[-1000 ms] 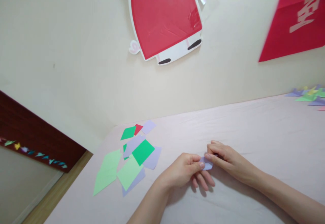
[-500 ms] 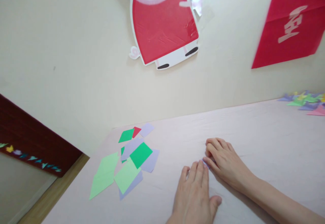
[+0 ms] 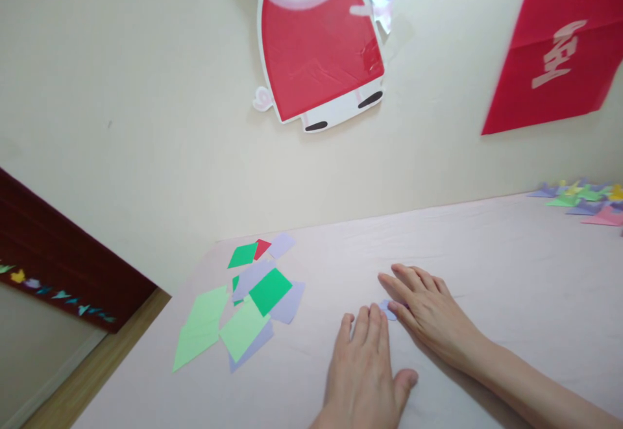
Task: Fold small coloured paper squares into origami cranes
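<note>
Workpiece: small lilac paper (image 3: 387, 312), flat on the table (image 3: 467, 247) b/w my L hand (image 3: 363, 367) and R hand (image 3: 433, 309); partly covered, so fold detail n/a.

Grip: L hand is palm down, fingers straight, tips at or just beside the paper's left side; no pinch. R hand has its thumb at the right side, w/ a wide thumb-to-index gap; no pinch visible.

Risks (my judgement):
1. Skid or skew, b/c neither hand clamps the paper; uneven pressure would cause it.
2. Off-line crease, b/c fingers block my view of the edges.
3. Poor backing, b/c the table's cover shows slight wrinkles.

Clearance: loose sheets (image 3: 246, 328) lie L of L hand, w/ a bare strip b/w; the table's L edge runs beyond them. Wall (image 3: 170, 156) bounds the far edge. Folded shapes (image 3: 586, 208) sit far R, well apart. Max. open room: fwd of R hand.
</note>
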### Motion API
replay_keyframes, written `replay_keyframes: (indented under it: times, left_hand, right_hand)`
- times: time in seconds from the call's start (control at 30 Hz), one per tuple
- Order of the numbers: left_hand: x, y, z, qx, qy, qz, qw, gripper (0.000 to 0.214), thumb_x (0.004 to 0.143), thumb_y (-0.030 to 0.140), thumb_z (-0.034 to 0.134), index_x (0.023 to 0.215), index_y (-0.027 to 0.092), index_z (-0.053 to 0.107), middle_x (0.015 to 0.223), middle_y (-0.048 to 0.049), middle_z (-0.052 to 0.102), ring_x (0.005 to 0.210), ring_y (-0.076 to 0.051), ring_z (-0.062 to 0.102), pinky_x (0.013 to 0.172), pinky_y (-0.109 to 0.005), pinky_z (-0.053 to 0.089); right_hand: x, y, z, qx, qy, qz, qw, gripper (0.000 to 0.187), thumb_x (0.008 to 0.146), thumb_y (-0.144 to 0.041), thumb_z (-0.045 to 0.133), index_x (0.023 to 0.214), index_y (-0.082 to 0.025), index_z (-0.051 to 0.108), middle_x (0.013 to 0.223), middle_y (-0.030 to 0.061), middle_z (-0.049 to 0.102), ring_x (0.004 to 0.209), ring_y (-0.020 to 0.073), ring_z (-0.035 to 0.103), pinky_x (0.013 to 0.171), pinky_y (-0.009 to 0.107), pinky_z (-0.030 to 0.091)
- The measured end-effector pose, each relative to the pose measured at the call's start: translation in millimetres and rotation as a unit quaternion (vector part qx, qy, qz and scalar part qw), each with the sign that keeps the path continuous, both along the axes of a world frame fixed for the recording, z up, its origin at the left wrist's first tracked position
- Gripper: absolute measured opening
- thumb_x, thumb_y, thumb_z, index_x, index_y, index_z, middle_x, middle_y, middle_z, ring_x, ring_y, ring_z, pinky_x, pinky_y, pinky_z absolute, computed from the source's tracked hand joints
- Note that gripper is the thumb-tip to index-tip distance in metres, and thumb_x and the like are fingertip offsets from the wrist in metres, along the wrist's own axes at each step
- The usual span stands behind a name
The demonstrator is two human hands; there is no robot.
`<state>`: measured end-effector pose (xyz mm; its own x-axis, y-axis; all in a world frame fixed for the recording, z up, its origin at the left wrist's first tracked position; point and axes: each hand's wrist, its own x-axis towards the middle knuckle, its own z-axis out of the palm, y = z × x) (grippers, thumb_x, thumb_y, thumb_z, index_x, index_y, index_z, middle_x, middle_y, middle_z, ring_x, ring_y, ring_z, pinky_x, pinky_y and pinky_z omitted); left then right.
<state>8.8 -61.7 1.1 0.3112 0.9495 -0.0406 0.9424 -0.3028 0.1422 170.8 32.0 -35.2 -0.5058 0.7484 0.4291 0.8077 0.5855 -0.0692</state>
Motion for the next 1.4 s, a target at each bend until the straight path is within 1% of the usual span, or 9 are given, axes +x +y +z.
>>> replay_keyframes:
  times: [0.2,0.33,0.53,0.63,0.7,0.8,0.97,1.13,1.4]
  left_hand:
    - [-4,-4,-6.3,0.004,-0.004,0.045,0.999,0.076,0.092,0.060,0.043,0.145,0.006,0.038,0.151,-0.0177,0.033,0.139,-0.037,0.033,0.114,-0.055,0.028]
    - [-1,-5,-5.9,0.002,-0.004,0.052,0.999,0.075,0.092,0.059,0.043,0.145,0.007,0.039,0.151,-0.0181,0.034,0.139,-0.038,0.033,0.114,-0.056,0.027]
    - [-7,-9,0.4,0.009,0.030,0.085,0.996,0.076,0.090,0.057,0.049,0.142,0.003,0.042,0.149,-0.0217,0.038,0.138,-0.039,0.034,0.112,-0.056,0.028]
    - [-14,-5,9.1,0.017,0.053,0.111,0.992,0.068,0.089,0.047,0.056,0.138,0.001,0.047,0.144,-0.0236,0.044,0.134,-0.040,0.038,0.110,-0.056,0.029]
    - [-13,3,15.5,0.031,0.041,0.106,0.993,0.060,0.088,0.038,0.061,0.136,0.004,0.049,0.140,-0.0213,0.049,0.128,-0.037,0.043,0.107,-0.052,0.034]
    - [-5,23,20.8,0.058,-0.038,0.064,0.996,0.053,0.086,0.028,0.064,0.135,0.013,0.049,0.131,-0.0129,0.055,0.119,-0.029,0.048,0.101,-0.042,0.039]
    - [10,49,16.3,0.044,-0.116,0.039,0.991,0.025,0.083,0.029,0.069,0.106,0.020,0.063,0.107,-0.0048,0.060,0.102,-0.024,0.053,0.087,-0.036,0.043]
    - [8,50,8.3,0.070,-0.149,0.031,0.986,0.016,0.085,0.025,0.068,0.099,0.021,0.063,0.100,-0.0015,0.061,0.096,-0.021,0.052,0.084,-0.034,0.041]
    - [2,49,5.6,0.103,-0.188,0.018,0.976,0.009,0.086,0.019,0.068,0.091,0.022,0.061,0.093,0.0021,0.063,0.091,-0.019,0.054,0.080,-0.032,0.037]
  right_hand:
    - [6,1,2.4,-0.036,0.018,0.012,0.999,0.038,0.095,-0.025,0.041,0.128,-0.028,0.059,0.137,0.0110,0.056,0.120,0.0315,0.051,0.090,0.048,0.045]
    - [10,3,1.5,-0.055,0.039,0.018,0.998,0.038,0.096,-0.024,0.040,0.128,-0.030,0.059,0.138,0.0088,0.056,0.122,0.0294,0.050,0.092,0.046,0.046]
    - [11,4,3.6,-0.071,0.053,0.023,0.996,0.037,0.096,-0.022,0.040,0.126,-0.029,0.061,0.137,0.0093,0.056,0.122,0.0292,0.050,0.093,0.046,0.046]
    - [10,3,3.4,-0.069,0.058,0.025,0.996,0.038,0.094,-0.020,0.041,0.125,-0.029,0.061,0.137,0.0094,0.056,0.121,0.0294,0.049,0.093,0.047,0.045]
    - [11,3,2.9,-0.069,0.068,0.030,0.995,0.037,0.093,-0.018,0.043,0.124,-0.029,0.061,0.136,0.0092,0.056,0.121,0.0293,0.049,0.093,0.048,0.044]
    - [12,3,4.0,-0.077,0.102,0.052,0.990,0.032,0.093,-0.018,0.044,0.118,-0.027,0.062,0.133,0.0087,0.057,0.120,0.0272,0.049,0.094,0.045,0.044]
    - [14,3,12.8,-0.120,0.158,0.076,0.977,0.020,0.091,-0.015,0.045,0.100,-0.022,0.061,0.113,0.0092,0.063,0.107,0.0241,0.054,0.090,0.041,0.045]
    - [14,3,20.1,-0.162,0.169,0.084,0.968,0.021,0.088,-0.010,0.045,0.086,-0.022,0.062,0.099,0.0066,0.063,0.094,0.0226,0.055,0.083,0.039,0.045]
    - [15,3,26.5,-0.210,0.183,0.106,0.954,0.021,0.086,-0.010,0.045,0.081,-0.022,0.062,0.091,0.0058,0.061,0.090,0.0228,0.054,0.081,0.038,0.044]
